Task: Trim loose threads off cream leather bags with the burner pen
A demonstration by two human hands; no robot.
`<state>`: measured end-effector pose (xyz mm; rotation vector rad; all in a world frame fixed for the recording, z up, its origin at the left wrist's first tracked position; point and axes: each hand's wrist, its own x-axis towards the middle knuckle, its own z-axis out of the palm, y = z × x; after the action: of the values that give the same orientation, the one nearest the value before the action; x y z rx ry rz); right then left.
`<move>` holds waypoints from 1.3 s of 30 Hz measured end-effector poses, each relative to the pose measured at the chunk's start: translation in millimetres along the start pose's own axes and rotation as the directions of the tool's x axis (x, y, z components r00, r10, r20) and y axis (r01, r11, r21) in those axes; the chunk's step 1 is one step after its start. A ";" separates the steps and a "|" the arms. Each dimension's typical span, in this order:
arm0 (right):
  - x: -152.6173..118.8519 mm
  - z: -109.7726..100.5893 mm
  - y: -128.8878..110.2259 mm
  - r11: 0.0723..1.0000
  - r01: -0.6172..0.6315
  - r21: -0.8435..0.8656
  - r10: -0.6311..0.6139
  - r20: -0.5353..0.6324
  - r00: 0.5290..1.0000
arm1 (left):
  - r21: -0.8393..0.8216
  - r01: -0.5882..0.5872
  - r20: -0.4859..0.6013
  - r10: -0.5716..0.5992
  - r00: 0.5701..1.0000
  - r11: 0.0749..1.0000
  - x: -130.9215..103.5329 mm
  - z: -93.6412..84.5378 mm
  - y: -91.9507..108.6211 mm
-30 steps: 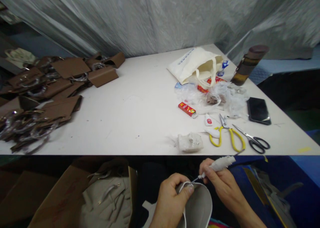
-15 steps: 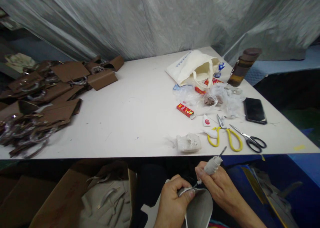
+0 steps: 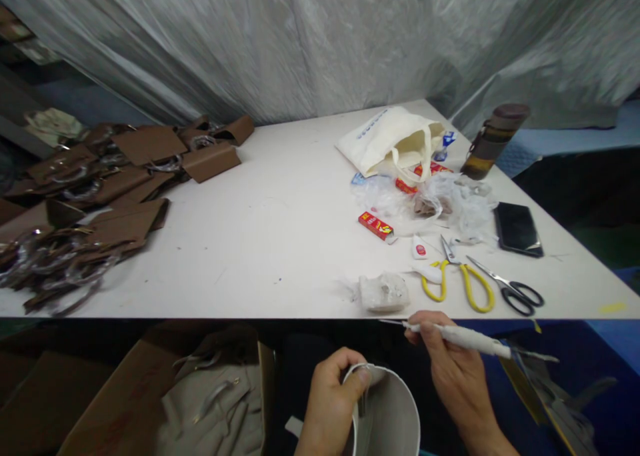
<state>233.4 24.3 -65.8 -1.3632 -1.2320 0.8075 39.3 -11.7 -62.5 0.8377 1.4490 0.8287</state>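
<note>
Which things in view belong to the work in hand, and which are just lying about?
Belong, it seems:
grey piece, in the left hand
tool, in the right hand
perhaps the similar-coloured pile in the carton

Apparently lying about, untouched:
yellow scissors
black scissors
phone
bottle
tote

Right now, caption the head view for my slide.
Left hand grips a pale curved piece; right hand holds a white-handled pointed tool before a white table.
</note>
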 end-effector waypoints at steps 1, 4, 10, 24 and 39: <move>5.5 1.5 0.0 0.999 0.038 -0.026 -0.038 -0.005 0.999 | -0.009 0.008 -0.006 -0.008 1.000 1.000 -1.2 -1.4 3.1; 19.1 7.0 1.0 0.983 0.156 -0.099 -0.153 0.041 0.987 | -0.048 0.025 -0.023 -0.026 0.999 0.999 -2.6 -4.9 9.8; 29.6 16.1 5.4 0.924 0.335 -0.185 -0.314 0.137 0.940 | -0.183 0.082 -0.001 -0.083 0.997 0.980 2.9 -11.0 3.5; 34.1 23.2 5.0 0.697 0.587 -0.411 -0.480 0.340 0.808 | -0.347 0.162 0.032 -0.161 0.986 0.924 3.2 -14.6 0.3; -1.1 10.0 -10.2 0.988 -0.135 0.074 0.093 0.410 0.907 | -0.253 0.162 0.044 -0.156 0.987 0.954 3.1 -12.3 13.0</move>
<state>221.4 24.7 -58.1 -1.2287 -1.4141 1.2681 27.2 -2.9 -52.2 0.5266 1.3346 0.8582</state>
